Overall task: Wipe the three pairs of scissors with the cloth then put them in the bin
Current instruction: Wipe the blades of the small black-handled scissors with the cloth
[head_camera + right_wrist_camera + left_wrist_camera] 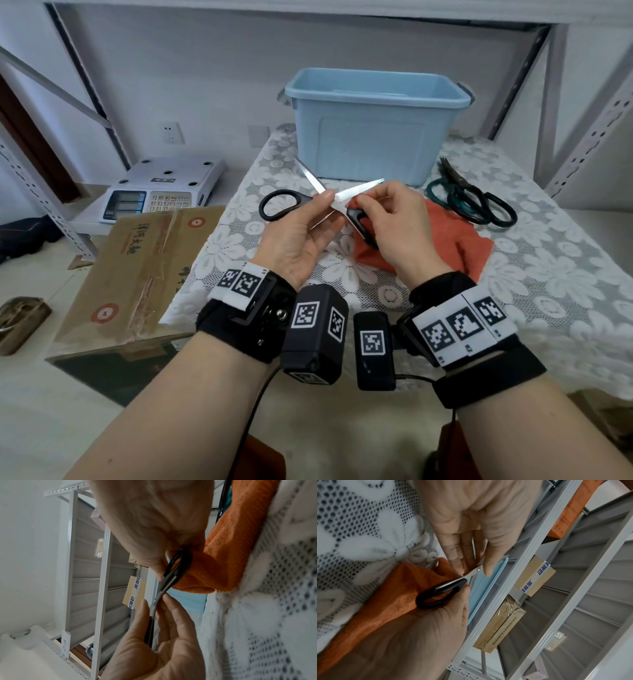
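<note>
A pair of black-handled scissors (337, 200) hangs in the air with its blades spread wide. My left hand (325, 207) pinches it at the pivot (478, 569), and one handle loop (281, 205) sticks out to the left. My right hand (364, 209) curls around the other handle loop (180, 563). The orange cloth (462, 240) lies crumpled on the table just under my right hand. Two more pairs of scissors (474, 202), one green-handled and one black-handled, lie to the right of the cloth. The blue bin (373, 116) stands behind, and its inside is hidden from here.
A lace tablecloth (548, 274) covers the table. To the left, below the table edge, stand a cardboard box (144, 274) and a white weighing scale (164, 192). Grey shelf posts (551, 102) rise at the back right and left.
</note>
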